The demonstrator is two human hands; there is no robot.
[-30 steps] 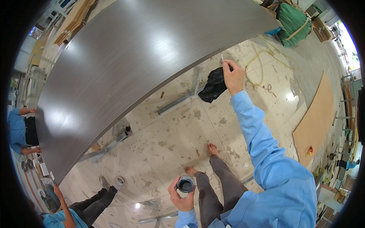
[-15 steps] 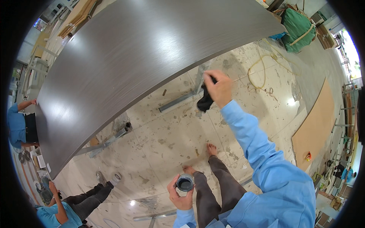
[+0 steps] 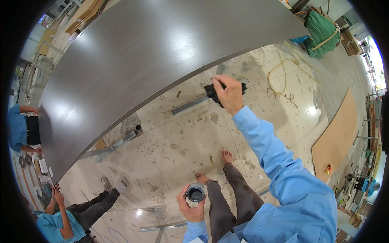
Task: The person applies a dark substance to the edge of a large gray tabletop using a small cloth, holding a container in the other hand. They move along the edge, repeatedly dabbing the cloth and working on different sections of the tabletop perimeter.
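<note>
Two hands busy: right hand (image 3: 230, 94) closed on a black rag (image 3: 214, 91) at the near edge of the big dark panel (image 3: 162, 56), upper centre; left hand (image 3: 191, 205) wrapped round a small open tin (image 3: 195, 193), bottom centre. Panel surface looks evenly finished; how much edge remains, can't tell.

Black cloth (image 3: 214, 91) mostly hidden inside the right hand (image 3: 230, 94). Jar (image 3: 195, 192) contents too dark to identify. Co-worker (image 3: 60, 220) at lower left and another (image 3: 20, 129) at left cut off by the rim. Panel (image 3: 154, 56) supports largely hidden beneath it.
</note>
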